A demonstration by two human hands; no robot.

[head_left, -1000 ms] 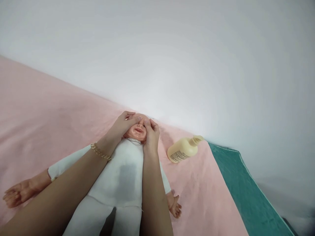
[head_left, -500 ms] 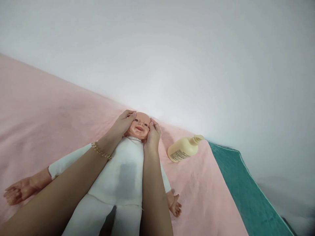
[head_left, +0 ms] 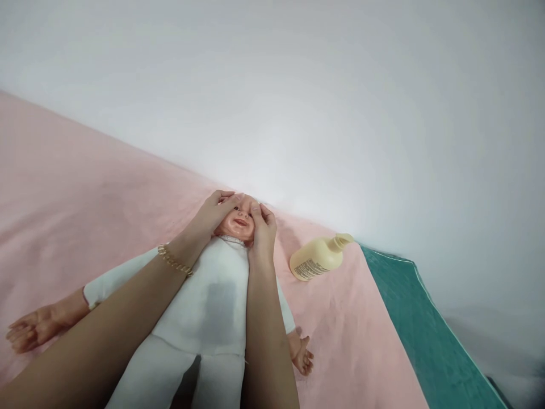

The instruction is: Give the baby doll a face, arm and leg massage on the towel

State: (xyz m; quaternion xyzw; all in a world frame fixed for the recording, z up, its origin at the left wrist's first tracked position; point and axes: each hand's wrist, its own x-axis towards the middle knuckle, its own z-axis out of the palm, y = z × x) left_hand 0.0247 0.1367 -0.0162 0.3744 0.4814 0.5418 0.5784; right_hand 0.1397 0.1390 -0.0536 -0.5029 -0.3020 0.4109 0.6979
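A baby doll point(head_left: 204, 301) in a white cloth body lies on its back with its head away from me. My left hand point(head_left: 218, 210) cups the left side of the doll's head point(head_left: 240, 225), its thumb laid across the brow. On the other side, my right hand point(head_left: 264, 227) is wrapped round the head, with the thumb by the doll's eye. Both thumbs partly cover the forehead and eyes. The fingers behind the head are partly hidden. A beaded bracelet point(head_left: 174, 262) circles my left wrist.
A pale yellow pump bottle point(head_left: 317, 258) with printed text stands to the right of the doll. Beneath is a pink cloth point(head_left: 349, 318), with a green surface point(head_left: 417, 318) at its right. A white wall point(head_left: 298, 102) rises behind the doll's head.
Both thumbs have slid inward from the sides of the doll's forehead toward the middle of the brow, covering more of the eyes. The doll's body and the bottle stay in place.
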